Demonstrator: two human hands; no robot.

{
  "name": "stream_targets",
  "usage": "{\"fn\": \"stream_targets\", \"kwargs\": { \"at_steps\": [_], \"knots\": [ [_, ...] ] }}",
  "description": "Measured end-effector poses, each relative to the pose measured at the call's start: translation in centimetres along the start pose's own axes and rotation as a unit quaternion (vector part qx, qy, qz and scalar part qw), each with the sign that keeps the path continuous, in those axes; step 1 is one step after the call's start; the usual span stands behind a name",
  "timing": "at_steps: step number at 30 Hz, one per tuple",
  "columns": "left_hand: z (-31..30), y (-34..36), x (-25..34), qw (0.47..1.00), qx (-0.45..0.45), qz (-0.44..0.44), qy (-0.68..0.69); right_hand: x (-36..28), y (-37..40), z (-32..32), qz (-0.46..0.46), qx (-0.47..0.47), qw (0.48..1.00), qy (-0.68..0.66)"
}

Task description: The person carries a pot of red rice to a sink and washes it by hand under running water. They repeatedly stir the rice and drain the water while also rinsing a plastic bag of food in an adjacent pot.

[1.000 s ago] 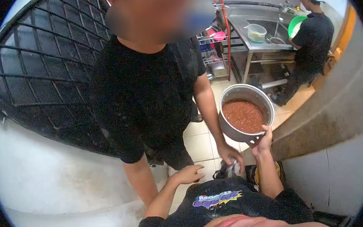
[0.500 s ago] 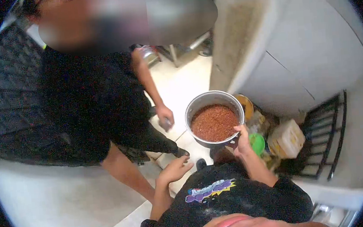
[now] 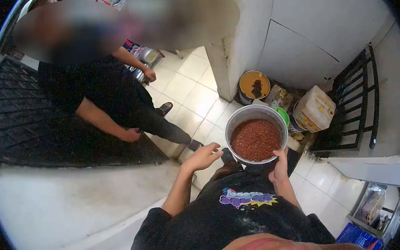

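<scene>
A round metal pot is held out in front of my body, its mouth facing up. Reddish-brown crumbly food fills much of its inside. My right hand grips the pot at its near right side, thumb at the rim; the handle beneath the fingers is hidden. To the left of the pot, my left hand is in the air with its fingers stretched out, apart from the pot and holding nothing.
Another person in black stands at the left on the tiled floor. Ahead on the right are a bucket with an orange top, a white jug and a black metal rack. A blue basket lies low right.
My view has turned, and the pot appears farther right. The other person has moved away to the left, their arm no longer beside my left forearm. My right hand keeps its grip.
</scene>
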State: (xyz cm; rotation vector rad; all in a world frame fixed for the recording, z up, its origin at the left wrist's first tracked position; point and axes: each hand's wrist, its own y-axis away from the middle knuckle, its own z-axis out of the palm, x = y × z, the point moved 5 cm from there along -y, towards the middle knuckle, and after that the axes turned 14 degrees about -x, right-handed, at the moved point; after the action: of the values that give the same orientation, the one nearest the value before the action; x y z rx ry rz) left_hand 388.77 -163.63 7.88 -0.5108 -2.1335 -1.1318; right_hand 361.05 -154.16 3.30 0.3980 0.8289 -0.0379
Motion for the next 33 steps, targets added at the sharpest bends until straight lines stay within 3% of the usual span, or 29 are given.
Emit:
{"fn": "stream_targets", "kwargs": {
  "at_steps": [3, 5, 7, 8, 11, 13, 15, 17, 19, 20, 22, 23, 25, 29, 33],
  "knots": [
    [4.6, -0.6, 0.6, 0.999, -0.027, -0.009, 0.033, -0.4, 3.4, -2.6, 0.003, -0.016, 1.0, -0.002],
    [8.6, -1.1, -0.6, 0.997, -0.019, 0.03, 0.075, 0.5, 4.8, -5.0, 0.024, -0.025, 0.999, -0.035],
    [10.0, 1.2, 1.8, 0.992, -0.025, 0.05, 0.117, 0.2, 5.9, -5.1, 0.045, -0.043, 0.997, -0.042],
    [11.6, 1.3, 0.1, 0.99, -0.019, 0.052, 0.13, 0.8, 5.8, -6.2, 0.045, -0.054, 0.997, -0.027],
    [11.3, 6.9, 1.1, 0.996, 0.024, 0.056, 0.066, 1.9, 6.4, -6.5, 0.074, -0.065, 0.995, 0.011],
    [8.9, 11.5, 1.2, 0.979, 0.142, 0.054, 0.136, 2.4, 7.2, -6.2, 0.074, -0.063, 0.994, 0.06],
    [6.6, 15.3, -0.2, 0.927, 0.288, 0.068, 0.231, 3.0, 8.0, -5.5, 0.109, -0.066, 0.991, 0.044],
    [5.4, 18.3, -0.8, 0.892, 0.343, 0.067, 0.286, 4.3, 8.5, -6.6, 0.139, -0.057, 0.988, 0.025],
    [4.0, 21.3, -1.8, 0.897, 0.415, -0.084, 0.127, 6.7, 7.5, -8.2, 0.123, -0.094, 0.987, 0.037],
    [3.7, 22.0, -2.8, 0.897, 0.416, -0.079, 0.126, 6.9, 7.8, -7.9, 0.103, -0.102, 0.988, 0.049],
    [3.9, 22.7, -7.2, 0.917, 0.314, -0.194, 0.151, 6.6, 8.5, -6.7, 0.093, -0.096, 0.989, 0.06],
    [4.3, 23.2, -11.2, 0.919, 0.31, -0.192, 0.149, 6.6, 9.0, -6.1, 0.088, -0.088, 0.99, 0.07],
    [8.4, 23.3, -21.5, 0.875, 0.096, -0.393, 0.267, 7.1, 9.7, -5.6, 0.068, -0.068, 0.992, 0.075],
    [7.9, 23.2, -18.9, 0.878, 0.069, -0.392, 0.267, 5.9, 11.7, -2.2, 0.04, -0.011, 0.998, 0.048],
    [6.9, 23.1, -15.0, 0.879, 0.03, -0.401, 0.254, 7.7, 11.7, -4.0, 0.024, 0.008, 1.0, -0.002]
  ]
}}
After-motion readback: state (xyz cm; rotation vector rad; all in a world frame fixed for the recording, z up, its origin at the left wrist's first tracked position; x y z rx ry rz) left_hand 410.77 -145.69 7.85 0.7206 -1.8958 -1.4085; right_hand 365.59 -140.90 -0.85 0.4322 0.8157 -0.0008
